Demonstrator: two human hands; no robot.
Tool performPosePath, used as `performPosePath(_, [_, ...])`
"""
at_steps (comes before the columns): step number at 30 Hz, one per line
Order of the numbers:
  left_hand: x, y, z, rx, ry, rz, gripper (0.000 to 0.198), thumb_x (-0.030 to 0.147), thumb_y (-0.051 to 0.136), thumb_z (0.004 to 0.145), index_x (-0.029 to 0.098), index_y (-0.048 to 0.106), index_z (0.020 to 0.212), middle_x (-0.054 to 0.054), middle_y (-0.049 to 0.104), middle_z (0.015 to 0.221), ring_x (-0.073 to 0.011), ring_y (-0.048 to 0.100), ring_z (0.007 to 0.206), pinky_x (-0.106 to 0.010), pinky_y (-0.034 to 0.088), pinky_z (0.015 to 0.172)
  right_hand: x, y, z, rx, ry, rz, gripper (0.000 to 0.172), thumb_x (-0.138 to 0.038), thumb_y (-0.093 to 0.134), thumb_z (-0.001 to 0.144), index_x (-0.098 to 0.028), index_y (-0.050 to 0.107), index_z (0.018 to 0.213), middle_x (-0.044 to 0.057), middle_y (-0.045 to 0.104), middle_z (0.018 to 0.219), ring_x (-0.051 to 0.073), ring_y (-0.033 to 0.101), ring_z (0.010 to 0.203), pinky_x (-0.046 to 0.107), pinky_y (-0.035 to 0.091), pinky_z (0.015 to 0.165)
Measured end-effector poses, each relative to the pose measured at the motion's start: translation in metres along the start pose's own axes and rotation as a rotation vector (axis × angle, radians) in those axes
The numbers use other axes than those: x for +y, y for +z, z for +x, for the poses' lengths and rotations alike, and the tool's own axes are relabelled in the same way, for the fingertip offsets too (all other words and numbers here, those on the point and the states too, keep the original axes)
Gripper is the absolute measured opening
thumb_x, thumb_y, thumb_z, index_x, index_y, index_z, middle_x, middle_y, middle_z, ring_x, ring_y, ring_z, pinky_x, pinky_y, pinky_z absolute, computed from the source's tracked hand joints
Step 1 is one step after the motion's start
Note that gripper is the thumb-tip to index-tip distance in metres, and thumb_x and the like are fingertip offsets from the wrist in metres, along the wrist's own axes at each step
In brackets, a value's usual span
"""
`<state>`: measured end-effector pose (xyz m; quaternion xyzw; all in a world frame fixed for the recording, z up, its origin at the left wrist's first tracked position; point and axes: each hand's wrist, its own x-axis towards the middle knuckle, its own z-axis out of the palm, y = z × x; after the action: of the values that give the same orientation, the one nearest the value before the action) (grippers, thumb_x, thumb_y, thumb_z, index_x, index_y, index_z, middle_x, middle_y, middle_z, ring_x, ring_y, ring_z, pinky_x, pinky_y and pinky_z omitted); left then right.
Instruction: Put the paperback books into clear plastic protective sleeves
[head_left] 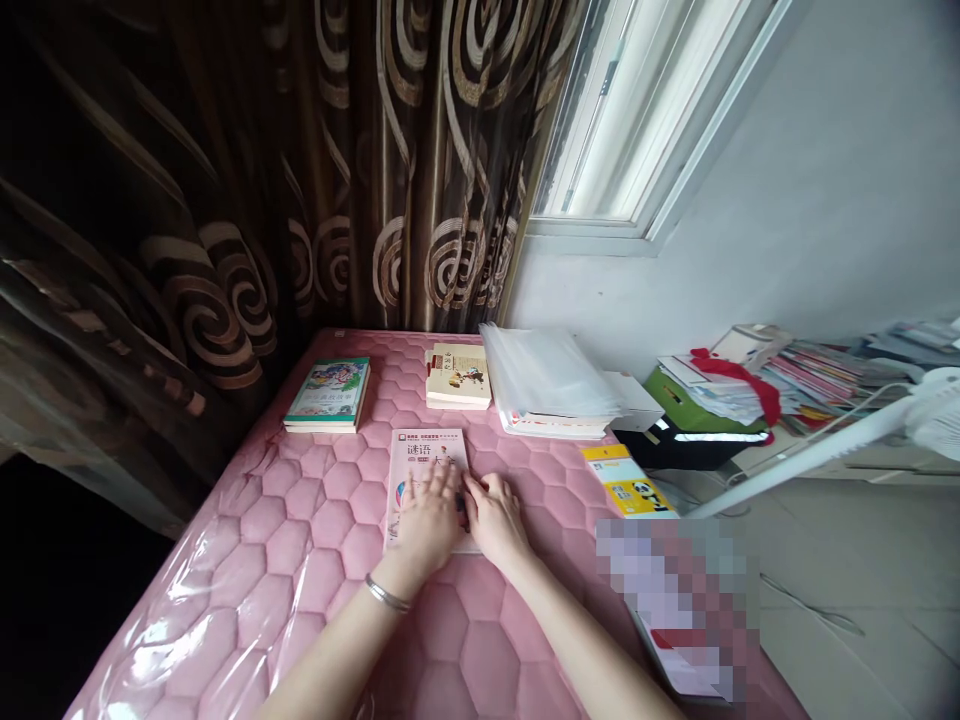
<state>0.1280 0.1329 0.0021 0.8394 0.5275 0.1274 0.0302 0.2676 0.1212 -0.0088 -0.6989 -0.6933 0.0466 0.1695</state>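
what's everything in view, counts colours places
mattress: 1, pink, foreground
pink book: 1, pale pink, mattress middle
green-edged book: 1, green, far left
cream book: at least 1, cream, far middle
plastic-covered stack: 1, white, beside cream book
panda item: 1, yellow, right edge
pixelated item: 1, lilac, near right
curtain: 1, brown, behind mattress
window: 1, white, upper right
wall: 1, grey, right
papers: uncountable, mixed, right
box: 1, green, right
strip: 1, red, over papers
pole: 1, white, right
cable: 1, pale, floor
bracelet: 1, silver, left wrist
left hand: 1, on pink book
right hand: 1, beside left
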Motion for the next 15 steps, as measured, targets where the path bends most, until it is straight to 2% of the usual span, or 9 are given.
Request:
performPosePath(2, [0.008,0.005,0.01,-0.06,0.1,-0.058,0.056,0.02,0.035,0.094,0.015,0.035,0.149,-0.01,0.034,0.155,-0.0258,0.028,0.144,-0.048,0.018,0.119,0.001,0.001,0.0,-0.003,-0.006,-0.005,0.041,-0.019,0.04,0.096,-0.027,0.057,0.132,0.011,0.058,0.11,0.024,0.055,0.1,0.034,0.042,0.082])
performPosePath(5, [-0.001,0.01,0.022,-0.023,0.09,-0.087,0.056,0.027,0.035,0.095,0.017,0.032,0.15,-0.01,0.032,0.155,-0.0255,0.029,0.144,-0.048,0.019,0.119,0.003,0.001,-0.002,0.006,-0.017,-0.027,0.042,-0.022,0.041,0.096,-0.029,0.055,0.134,0.01,0.059,0.111,0.024,0.055,0.099,0.035,0.042,0.081])
performPosePath(8, [-0.031,0.006,0.026,0.029,-0.044,-0.051,0.056,0.028,0.037,0.095,0.018,0.033,0.149,-0.012,0.036,0.153,-0.0272,0.032,0.143,-0.051,0.02,0.117,0.002,0.002,-0.004,0.017,-0.021,-0.038,0.04,-0.027,0.041,0.097,-0.03,0.056,0.134,0.01,0.059,0.111,0.025,0.055,0.098,0.037,0.043,0.081])
performPosePath(11, [-0.058,-0.004,0.02,0.072,-0.206,0.006,0.055,0.031,0.038,0.095,0.016,0.038,0.147,-0.016,0.04,0.151,-0.0313,0.034,0.141,-0.057,0.02,0.115,0.001,0.0,-0.003,0.031,-0.007,-0.028,0.039,-0.028,0.041,0.096,-0.03,0.057,0.132,0.01,0.06,0.109,0.025,0.055,0.098,0.036,0.043,0.081])
performPosePath(13, [-0.066,-0.01,0.013,0.124,-0.294,0.033,0.051,0.027,0.038,0.094,0.012,0.045,0.142,-0.021,0.045,0.147,-0.034,0.041,0.136,-0.056,0.032,0.109,-0.001,-0.002,0.001,0.031,-0.015,0.011,0.038,-0.024,0.043,0.095,-0.028,0.06,0.129,0.009,0.062,0.105,0.023,0.057,0.097,0.033,0.043,0.082])
performPosePath(15, [-0.065,-0.015,0.006,0.156,-0.376,0.017,0.045,0.022,0.036,0.094,0.008,0.051,0.134,-0.025,0.054,0.133,-0.0335,0.053,0.122,-0.049,0.046,0.097,-0.004,-0.005,0.009,0.009,-0.014,0.079,0.034,-0.019,0.046,0.091,-0.025,0.066,0.119,0.008,0.064,0.1,0.021,0.06,0.095,0.03,0.044,0.082])
